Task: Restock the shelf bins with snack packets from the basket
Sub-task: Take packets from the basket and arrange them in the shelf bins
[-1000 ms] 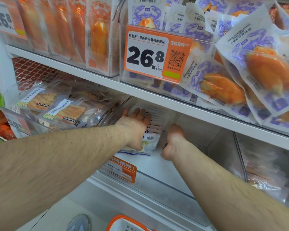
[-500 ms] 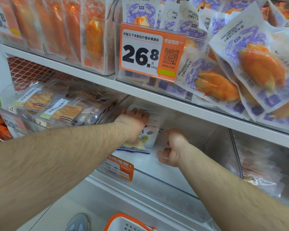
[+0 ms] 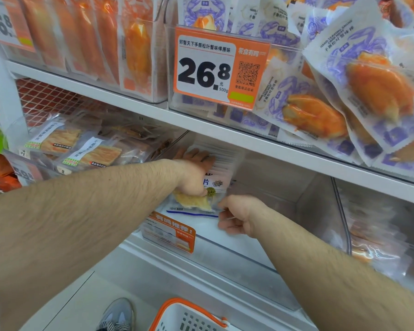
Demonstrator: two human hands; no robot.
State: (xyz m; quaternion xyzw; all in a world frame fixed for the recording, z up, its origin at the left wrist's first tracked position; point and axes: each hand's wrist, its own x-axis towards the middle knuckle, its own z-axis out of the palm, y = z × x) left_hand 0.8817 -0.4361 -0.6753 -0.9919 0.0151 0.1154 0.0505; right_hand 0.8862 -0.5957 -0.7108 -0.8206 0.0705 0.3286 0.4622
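The left hand [image 3: 194, 177] presses the row of snack packets [image 3: 221, 163] far back in the clear bin [image 3: 316, 206], fingers straight. The right hand [image 3: 237, 215] curls beside them; its hold is hidden. Next, more packets from the basket [image 3: 177, 311].

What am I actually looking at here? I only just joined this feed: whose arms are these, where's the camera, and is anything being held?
No machine here: a person wearing a head camera that looks down their bare arms at shop shelves. The left hand rests on a row of white snack packets standing in a clear lower shelf bin, its thumb on the front packet. The right hand is curled at that packet's lower corner; whether it pinches it is unclear. Above hangs a 26.8 price tag beside purple crab packets. The orange-rimmed basket sits below, by a shoe.
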